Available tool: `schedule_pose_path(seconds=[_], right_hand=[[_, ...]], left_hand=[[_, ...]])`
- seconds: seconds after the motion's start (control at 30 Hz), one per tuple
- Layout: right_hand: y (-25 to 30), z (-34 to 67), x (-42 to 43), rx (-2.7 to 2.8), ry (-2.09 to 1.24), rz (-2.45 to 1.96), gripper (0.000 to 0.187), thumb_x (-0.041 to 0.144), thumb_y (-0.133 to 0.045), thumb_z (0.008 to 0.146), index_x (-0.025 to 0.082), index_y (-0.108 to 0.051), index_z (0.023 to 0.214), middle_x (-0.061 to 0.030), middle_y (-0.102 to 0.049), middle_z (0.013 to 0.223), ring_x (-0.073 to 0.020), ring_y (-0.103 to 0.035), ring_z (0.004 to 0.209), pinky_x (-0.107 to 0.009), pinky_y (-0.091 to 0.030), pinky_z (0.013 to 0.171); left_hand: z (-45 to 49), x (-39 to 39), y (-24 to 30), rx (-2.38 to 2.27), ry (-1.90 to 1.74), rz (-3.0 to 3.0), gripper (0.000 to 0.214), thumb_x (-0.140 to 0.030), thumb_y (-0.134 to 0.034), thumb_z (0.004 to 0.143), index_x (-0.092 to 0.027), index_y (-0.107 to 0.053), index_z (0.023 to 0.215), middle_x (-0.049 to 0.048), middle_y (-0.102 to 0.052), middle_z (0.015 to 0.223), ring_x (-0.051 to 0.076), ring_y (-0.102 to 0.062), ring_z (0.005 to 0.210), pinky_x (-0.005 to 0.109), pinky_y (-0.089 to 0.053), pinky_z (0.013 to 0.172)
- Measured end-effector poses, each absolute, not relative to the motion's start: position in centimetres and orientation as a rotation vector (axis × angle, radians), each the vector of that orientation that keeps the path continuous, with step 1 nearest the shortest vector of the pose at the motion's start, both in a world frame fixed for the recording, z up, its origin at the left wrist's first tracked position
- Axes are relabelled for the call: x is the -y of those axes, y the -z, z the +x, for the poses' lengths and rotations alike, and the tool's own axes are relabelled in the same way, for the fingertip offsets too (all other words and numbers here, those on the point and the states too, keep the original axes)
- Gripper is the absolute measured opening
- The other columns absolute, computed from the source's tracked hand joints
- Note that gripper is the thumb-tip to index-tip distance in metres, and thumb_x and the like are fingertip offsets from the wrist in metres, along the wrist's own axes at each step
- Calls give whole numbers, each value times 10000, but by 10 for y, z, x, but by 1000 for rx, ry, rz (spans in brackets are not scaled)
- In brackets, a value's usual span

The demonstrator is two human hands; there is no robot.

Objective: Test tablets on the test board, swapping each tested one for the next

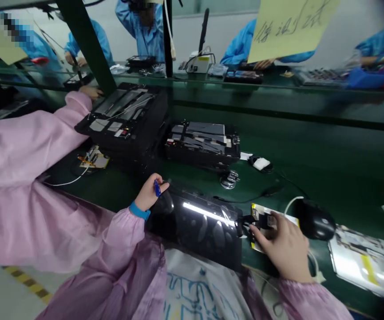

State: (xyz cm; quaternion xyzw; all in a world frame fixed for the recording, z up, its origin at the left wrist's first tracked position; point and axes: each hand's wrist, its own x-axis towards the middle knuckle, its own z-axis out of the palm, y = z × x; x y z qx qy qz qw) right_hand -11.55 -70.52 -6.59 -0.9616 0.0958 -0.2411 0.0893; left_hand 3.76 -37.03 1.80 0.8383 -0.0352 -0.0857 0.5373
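A dark, glossy screen panel [198, 224] lies at the bench's near edge, under a bright lamp reflection. At its upper left corner is my left hand [147, 193], closed round a blue pen [157, 188], with a blue band at the wrist. My right hand [283, 246] is over a small yellow-edged circuit board [257, 209] at the panel's right. Its thumb reaches a short black flex cable [244, 224] at the panel's edge, while the fingers bend over the board. What lies beneath those fingertips is hidden.
A black mouse [316, 220] and a silver panel [365, 262] lie right. Two stacks of dark panels, the left stack [138, 120] and middle stack [205, 146], stand behind. A metal clamp-like piece [230, 179] and cables lie between. A pink-sleeved co-worker [32, 146] reaches in from the left.
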Motion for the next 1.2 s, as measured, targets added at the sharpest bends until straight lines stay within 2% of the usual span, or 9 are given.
schedule_pose_path(seconds=[0.17, 0.3, 0.43, 0.53, 0.6, 0.73, 0.83, 0.97, 1.2], right_hand=[[70, -114, 708, -274, 711, -2861, 803, 752, -229, 893, 102, -493, 1283, -189, -567, 1106, -377, -537, 991, -483, -438, 753], [51, -122, 687, -189, 807, -2623, 645, 637, -382, 913, 122, -470, 1290, -200, -520, 1166, -378, -496, 1075, -546, -419, 865], [13, -137, 626, 263, 612, -2582, 399, 454, -512, 913, 219, -522, 1236, -142, -359, 1392, -383, -285, 1299, -621, -250, 1030], [2, -137, 595, 637, 247, -2682, 254, 358, -533, 903, 248, -598, 1123, -81, -312, 1450, -395, -180, 1350, -706, -106, 1031], [4, -131, 593, 457, 335, -2764, 274, 384, -517, 912, 211, -603, 1105, -111, -304, 1454, -421, -162, 1349, -748, -104, 990], [7, -118, 604, 27, 684, -2735, 517, 524, -455, 930, 130, -502, 1261, -193, -328, 1421, -439, -183, 1338, -743, -167, 977], [2, -121, 593, 347, 531, -2726, 519, 505, -486, 915, 158, -476, 1302, -157, -293, 1452, -409, -177, 1351, -702, -172, 1020], [-1, -127, 565, 615, 267, -2763, 524, 328, -668, 821, 219, -499, 1305, -105, -233, 1491, -390, -141, 1366, -696, -98, 1046], [3, -118, 549, 709, 245, -2755, 605, 265, -788, 750, 294, -529, 1296, -57, -239, 1496, -358, -130, 1377, -646, -22, 1084]], left_hand=[[49, 379, -17, -3, 320, 1828, 293, -379, -606, 712, -181, -390, 708, -61, -334, 621, 84, -352, 593, 221, -297, 597], [53, 383, -11, 12, 368, 1738, 326, -366, -636, 693, -186, -366, 713, -69, -332, 604, 76, -339, 568, 214, -281, 568], [51, 381, -6, 81, 308, 1712, 327, -346, -646, 697, -180, -365, 688, -65, -339, 614, 73, -338, 578, 213, -286, 577], [51, 378, -1, 111, 283, 1693, 316, -338, -645, 707, -178, -374, 682, -60, -354, 618, 76, -344, 582, 216, -294, 586], [51, 377, 4, 128, 272, 1657, 320, -344, -651, 711, -179, -379, 684, -56, -372, 625, 80, -359, 589, 217, -303, 594], [49, 377, 13, 127, 269, 1571, 345, -379, -651, 723, -181, -371, 684, -53, -414, 634, 83, -395, 592, 216, -326, 604], [48, 378, 16, 129, 254, 1578, 355, -393, -657, 720, -180, -374, 684, -52, -429, 626, 80, -382, 574, 212, -307, 573], [48, 378, 16, 137, 252, 1587, 377, -406, -668, 714, -178, -368, 680, -50, -441, 632, 77, -363, 567, 214, -280, 552], [48, 378, 17, 139, 266, 1585, 376, -415, -663, 719, -180, -372, 684, -44, -439, 636, 85, -375, 588, 221, -291, 568]])
